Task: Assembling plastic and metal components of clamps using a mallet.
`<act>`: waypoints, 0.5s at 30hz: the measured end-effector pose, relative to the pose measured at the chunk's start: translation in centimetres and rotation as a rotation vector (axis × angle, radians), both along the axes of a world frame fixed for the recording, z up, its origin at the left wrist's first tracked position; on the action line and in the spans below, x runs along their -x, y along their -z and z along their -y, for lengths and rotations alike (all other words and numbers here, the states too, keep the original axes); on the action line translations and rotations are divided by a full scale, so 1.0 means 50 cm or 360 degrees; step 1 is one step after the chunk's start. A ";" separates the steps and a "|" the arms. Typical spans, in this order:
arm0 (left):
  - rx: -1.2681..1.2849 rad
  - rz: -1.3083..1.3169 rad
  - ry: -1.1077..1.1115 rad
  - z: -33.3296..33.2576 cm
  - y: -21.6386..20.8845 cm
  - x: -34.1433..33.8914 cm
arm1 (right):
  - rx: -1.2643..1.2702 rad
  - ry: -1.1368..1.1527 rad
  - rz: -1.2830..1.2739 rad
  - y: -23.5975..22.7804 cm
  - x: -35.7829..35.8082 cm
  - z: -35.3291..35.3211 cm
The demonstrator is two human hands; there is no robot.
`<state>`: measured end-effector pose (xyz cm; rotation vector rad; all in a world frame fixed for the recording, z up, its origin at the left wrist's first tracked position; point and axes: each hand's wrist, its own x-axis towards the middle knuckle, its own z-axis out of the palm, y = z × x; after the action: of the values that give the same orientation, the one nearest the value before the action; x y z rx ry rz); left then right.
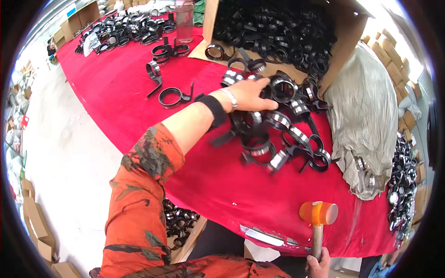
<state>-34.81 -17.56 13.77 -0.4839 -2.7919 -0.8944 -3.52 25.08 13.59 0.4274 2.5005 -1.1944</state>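
My left hand [250,95] reaches over a heap of black ring-shaped clamps [282,120] with shiny metal bands and short handles. Its thumb and forefinger are stretched apart against the rings; the other fingers are mostly hidden. Several clamps just below this hand are smeared by motion. Down at the near edge of the table, my right hand [319,265] is wrapped round the wooden handle of a mallet [318,213]. The mallet stands upright with its orange, pale-faced head above the red cloth.
A cardboard box [345,41] full of black clamps lies open at the back of the red-covered table [222,190]. Right of the heap slumps a grey woven sack [364,111]. A clear cup [184,23] and more clamps [134,28] sit far left. Below stands a box of rings [178,222].
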 end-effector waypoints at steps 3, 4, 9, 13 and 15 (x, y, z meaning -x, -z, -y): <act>0.0079 -0.0271 -0.0051 0.022 -0.080 -0.011 | -0.0192 -0.0115 -0.0469 0.050 -0.003 -0.035; 0.0051 -0.0567 -0.0271 0.080 -0.068 0.031 | -0.0294 -0.0172 -0.0542 0.064 -0.005 -0.050; 0.0691 -0.0615 -0.1438 0.377 -0.054 0.069 | -0.0505 -0.0306 -0.0597 0.037 0.022 0.000; 0.0648 -0.0012 -0.1612 0.565 0.024 0.075 | -0.0586 -0.0230 -0.0417 0.033 0.033 0.002; 0.0276 0.0242 -0.1341 0.606 0.056 0.091 | -0.0610 -0.0241 -0.0425 0.035 0.041 0.001</act>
<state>-39.36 -47.86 10.98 0.7319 -2.7694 -0.4989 -5.58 25.02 11.82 0.1710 2.9418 -0.7551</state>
